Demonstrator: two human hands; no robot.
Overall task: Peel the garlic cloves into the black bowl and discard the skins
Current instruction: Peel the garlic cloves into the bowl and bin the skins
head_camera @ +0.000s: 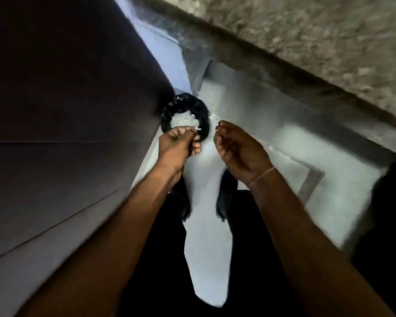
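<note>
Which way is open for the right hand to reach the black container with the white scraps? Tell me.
Probably yes: the right hand hangs just right of the black container, with nothing visible between them; the left hand covers only its near rim.

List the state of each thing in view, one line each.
left hand: fingers curled, pinching something small and pale; too blurred to say if clove or skin.
right hand: fingertips pinched on a thin pale scrap, likely skin.
black bin: on the floor, open, lined with a dark bag, pale scraps inside.
thin band: worn on the right wrist.
</note>
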